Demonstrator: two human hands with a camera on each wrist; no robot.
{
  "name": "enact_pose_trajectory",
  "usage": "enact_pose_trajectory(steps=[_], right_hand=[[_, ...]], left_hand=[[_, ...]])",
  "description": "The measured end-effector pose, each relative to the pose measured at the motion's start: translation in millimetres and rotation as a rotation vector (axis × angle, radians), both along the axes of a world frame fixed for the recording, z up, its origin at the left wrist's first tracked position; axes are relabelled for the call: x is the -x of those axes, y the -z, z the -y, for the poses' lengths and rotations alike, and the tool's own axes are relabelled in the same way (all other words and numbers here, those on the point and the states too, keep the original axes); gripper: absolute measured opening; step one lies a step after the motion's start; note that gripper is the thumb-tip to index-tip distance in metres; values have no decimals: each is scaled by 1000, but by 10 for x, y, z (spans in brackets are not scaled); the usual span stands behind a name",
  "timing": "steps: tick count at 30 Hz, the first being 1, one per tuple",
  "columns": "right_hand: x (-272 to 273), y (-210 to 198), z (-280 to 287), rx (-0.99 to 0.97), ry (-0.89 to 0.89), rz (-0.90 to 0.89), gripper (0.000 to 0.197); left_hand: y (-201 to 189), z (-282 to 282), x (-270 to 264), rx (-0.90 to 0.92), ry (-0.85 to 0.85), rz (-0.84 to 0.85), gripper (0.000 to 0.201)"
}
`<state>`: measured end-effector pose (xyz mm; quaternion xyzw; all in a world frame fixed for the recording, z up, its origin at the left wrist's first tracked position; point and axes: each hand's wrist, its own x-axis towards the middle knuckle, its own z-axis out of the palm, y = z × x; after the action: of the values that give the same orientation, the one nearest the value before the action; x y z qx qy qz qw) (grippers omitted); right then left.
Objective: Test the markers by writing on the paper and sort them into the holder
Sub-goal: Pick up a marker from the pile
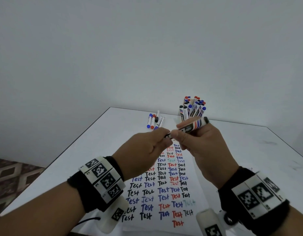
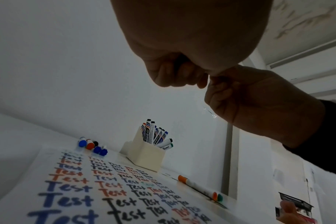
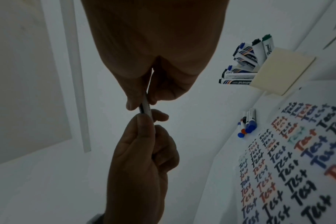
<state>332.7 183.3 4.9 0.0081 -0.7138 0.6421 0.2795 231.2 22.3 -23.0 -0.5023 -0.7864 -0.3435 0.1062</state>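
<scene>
Above the paper (image 1: 164, 193), which is covered with rows of "Test" in black, blue and red, both hands hold one white marker (image 1: 193, 126) with a black end. My right hand (image 1: 179, 132) grips its barrel. My left hand (image 1: 166, 135) pinches the near end; the fingers hide whether the cap is seated. In the right wrist view the marker (image 3: 146, 106) runs between the right hand (image 3: 140, 104) and the left hand (image 3: 148, 121). The cream holder (image 2: 146, 156) stands at the paper's far end, packed with several markers (image 1: 193, 106).
Several loose markers (image 1: 155, 120) lie at the far edge of the white table (image 1: 249, 150), left of the holder. Two more markers (image 2: 199, 188), with orange and green caps, lie right of the paper. Patterned floor (image 1: 11, 176) shows beyond the table's left edge.
</scene>
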Motion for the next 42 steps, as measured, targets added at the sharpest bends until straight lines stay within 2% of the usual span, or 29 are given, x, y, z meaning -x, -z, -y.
enact_pose_trajectory(steps=[3,6,9,12,15,18,22,28,32,35,36,39,40,42], right_hand=[[-18,4,-24,-58,16,23,14],[7,63,-81,-78,90,60,13],[54,164,-286,145,146,90,19],[80,313,-552,364,203,143,18],[86,518,-817,474,258,188,18],[58,693,-1057,601,254,222,22],[10,895,-1189,782,229,236,8],[25,983,-1210,831,180,184,33],[21,1035,-1237,827,146,151,41],[30,1051,-1259,826,135,146,55],[38,1052,-1261,818,134,145,49],[60,1034,-1249,780,155,174,9],[69,1019,-1247,765,159,190,4],[98,981,-1245,745,139,193,11]], left_hand=[[16,22,41,-37,-2,20,40],[59,32,117,35,41,120,40],[100,28,332,123,-3,226,36],[149,69,720,267,-161,157,46],[224,159,1157,434,-236,124,54],[286,189,1469,568,-327,91,48],[313,127,1671,649,-414,35,41],[344,34,1838,693,-435,84,31],[359,44,1893,681,-432,125,31],[352,49,1907,679,-431,154,36],[342,51,1900,680,-430,153,39],[336,33,1838,672,-401,81,55],[339,11,1787,669,-374,48,62],[361,-57,1635,711,-277,6,76]])
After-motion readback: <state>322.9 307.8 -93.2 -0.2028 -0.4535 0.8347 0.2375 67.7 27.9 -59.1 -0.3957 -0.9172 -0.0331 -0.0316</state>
